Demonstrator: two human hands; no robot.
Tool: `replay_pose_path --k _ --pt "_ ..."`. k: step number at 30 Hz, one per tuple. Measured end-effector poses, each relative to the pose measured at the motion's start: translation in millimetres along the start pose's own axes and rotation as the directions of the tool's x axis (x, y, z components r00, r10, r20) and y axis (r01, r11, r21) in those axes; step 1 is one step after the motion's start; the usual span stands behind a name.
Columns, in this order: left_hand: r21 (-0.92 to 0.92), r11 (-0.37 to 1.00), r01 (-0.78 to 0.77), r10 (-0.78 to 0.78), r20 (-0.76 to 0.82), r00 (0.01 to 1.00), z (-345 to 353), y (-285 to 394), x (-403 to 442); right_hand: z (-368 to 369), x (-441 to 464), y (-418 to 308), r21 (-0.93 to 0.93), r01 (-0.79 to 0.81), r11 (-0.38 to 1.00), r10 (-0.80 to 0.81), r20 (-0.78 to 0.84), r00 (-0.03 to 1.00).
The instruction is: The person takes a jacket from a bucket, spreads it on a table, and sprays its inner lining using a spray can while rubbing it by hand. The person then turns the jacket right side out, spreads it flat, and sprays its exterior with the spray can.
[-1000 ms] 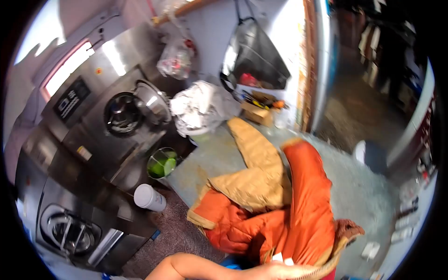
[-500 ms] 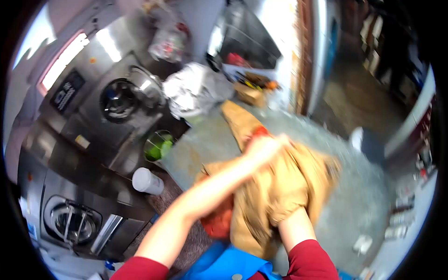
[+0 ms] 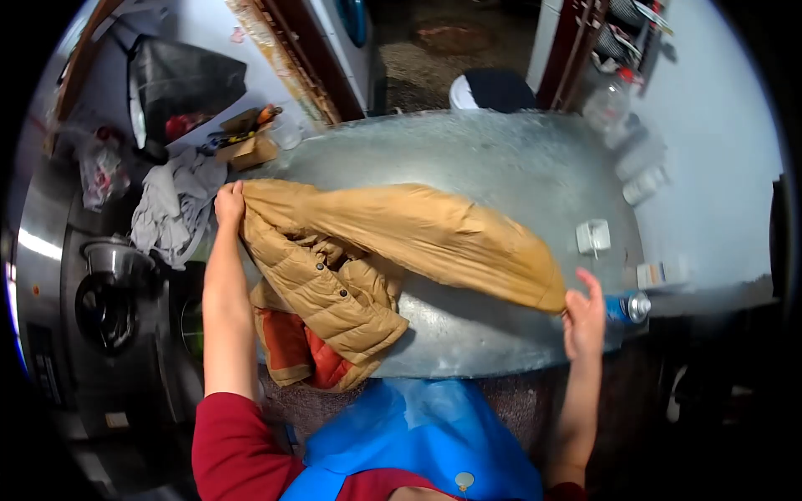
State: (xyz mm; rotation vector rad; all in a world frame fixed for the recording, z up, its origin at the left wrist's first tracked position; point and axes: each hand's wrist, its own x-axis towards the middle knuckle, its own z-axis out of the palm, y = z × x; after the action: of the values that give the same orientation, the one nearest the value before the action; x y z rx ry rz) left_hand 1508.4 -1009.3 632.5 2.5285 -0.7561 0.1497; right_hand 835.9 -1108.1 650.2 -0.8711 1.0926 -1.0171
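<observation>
A tan quilted jacket [image 3: 334, 288] with orange lining lies on the grey metal table [image 3: 443, 334], its lower part hanging at the near edge. My left hand [image 3: 230, 204] grips the jacket at its upper left end. One sleeve [image 3: 434, 230] stretches across the table to the right, and my right hand [image 3: 582, 313] pinches its cuff end with the index finger raised. Just beyond that hand lies a blue spray can [image 3: 628, 307].
Grey cloths [image 3: 174, 204] and a cardboard box of tools [image 3: 251, 150] are at the back left. Steel machines [image 3: 54, 292] stand left. A white block [image 3: 593, 237] and clear bottles [image 3: 608, 104] sit along the right side. A doorway opens behind the table.
The view has turned right. The jacket now shows mostly its tan side, with one sleeve drawn out to the right. My hands have moved far apart, each at one end.
</observation>
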Motion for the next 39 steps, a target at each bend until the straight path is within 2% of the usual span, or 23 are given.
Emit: replay_pose_path --k 2,3,4,6,8,9,12,14,16,17,20,23,25,26,28,30,32,33,35,36,37,38,39 --pt "-0.050 0.988 -0.148 0.153 0.143 0.978 11 27 24 -32 -14 83 -0.129 0.145 0.981 -0.175 -0.263 0.949" --pt "-0.373 0.928 -0.008 0.107 0.244 0.964 12 52 24 -48 -16 114 -0.321 0.103 0.942 -0.200 -0.287 0.937" --pt "-0.640 0.665 0.385 -0.033 0.489 0.872 -2 106 3 -66 -16 133 -0.490 0.053 0.870 -0.227 -0.302 0.926" --pt "-0.697 0.610 0.378 0.135 0.561 0.817 -36 187 -42 -57 -22 132 -0.599 -0.116 0.792 -0.143 -0.368 0.919" --pt "-0.803 0.490 0.339 0.401 0.553 0.730 -69 252 -105 -51 -19 141 -0.965 0.057 0.257 -0.540 -0.094 0.836" --pt "-0.819 0.449 0.357 0.495 0.560 0.664 -80 273 -136 -31 -21 125 -0.882 0.069 0.466 -0.381 -0.129 0.916" --pt "-0.773 0.552 0.312 0.757 0.622 0.202 -98 290 -193 33 -22 96 -0.221 0.216 0.951 -0.136 0.328 0.935" --pt "-0.861 0.508 -0.004 0.844 0.497 0.201 -84 265 -195 66 -20 99 -0.005 0.286 0.958 -0.251 0.464 0.849" --pt "-0.770 0.638 0.014 0.689 0.580 0.435 -75 215 -181 58 -4 108 -0.240 0.032 0.970 0.113 0.567 0.816" --pt "-0.707 0.697 0.117 0.542 0.627 0.559 -61 173 -172 62 -7 95 -0.185 0.030 0.982 0.082 0.568 0.819" --pt "-0.363 0.923 -0.128 0.330 0.575 0.749 -18 38 -175 59 -17 80 -0.115 0.107 0.988 -0.038 0.490 0.871" --pt "-0.303 0.937 -0.174 0.327 0.584 0.743 12 3 -213 56 -46 46 -0.246 0.097 0.964 -0.024 0.282 0.959" --pt "-0.294 0.952 0.084 0.161 0.715 0.681 26 42 -227 53 -60 27 -0.370 0.134 0.919 -0.066 0.192 0.979" --pt "-0.225 0.955 -0.191 0.291 0.613 0.735 43 53 -235 49 -67 22 -0.403 0.138 0.905 -0.083 0.150 0.985" --pt "-0.081 0.933 -0.351 0.300 0.716 0.631 61 87 -237 35 -80 17 -0.430 0.067 0.900 -0.056 0.040 0.998" --pt "0.040 0.890 -0.455 0.158 0.908 0.388 86 96 -227 23 -93 22 -0.405 0.069 0.912 -0.095 -0.043 0.995" --pt "-0.149 0.851 -0.503 0.342 0.884 0.318 102 77 -205 15 -104 28 -0.363 0.059 0.930 -0.135 -0.189 0.973" --pt "-0.288 0.862 -0.417 0.433 0.846 0.311 87 78 -190 7 -108 35 -0.387 0.053 0.920 -0.151 -0.228 0.962" --pt "-0.416 0.904 -0.102 0.405 0.753 0.519 41 83 -152 6 -113 42 -0.321 0.054 0.945 -0.157 -0.305 0.939" --pt "-0.297 0.943 -0.151 0.333 0.840 0.427 19 97 -110 6 -116 44 -0.286 0.063 0.956 -0.160 -0.333 0.929" --pt "-0.462 0.887 -0.003 0.415 0.794 0.445 14 92 -72 9 -118 43 -0.284 0.059 0.957 -0.161 -0.351 0.923" --pt "-0.619 0.772 -0.145 0.584 0.600 0.546 10 94 -31 18 -118 39 -0.282 0.099 0.954 -0.202 -0.363 0.910" --pt "-0.673 0.739 -0.041 0.557 0.576 0.598 0 111 5 27 -114 37 -0.279 0.140 0.950 -0.240 -0.371 0.897"
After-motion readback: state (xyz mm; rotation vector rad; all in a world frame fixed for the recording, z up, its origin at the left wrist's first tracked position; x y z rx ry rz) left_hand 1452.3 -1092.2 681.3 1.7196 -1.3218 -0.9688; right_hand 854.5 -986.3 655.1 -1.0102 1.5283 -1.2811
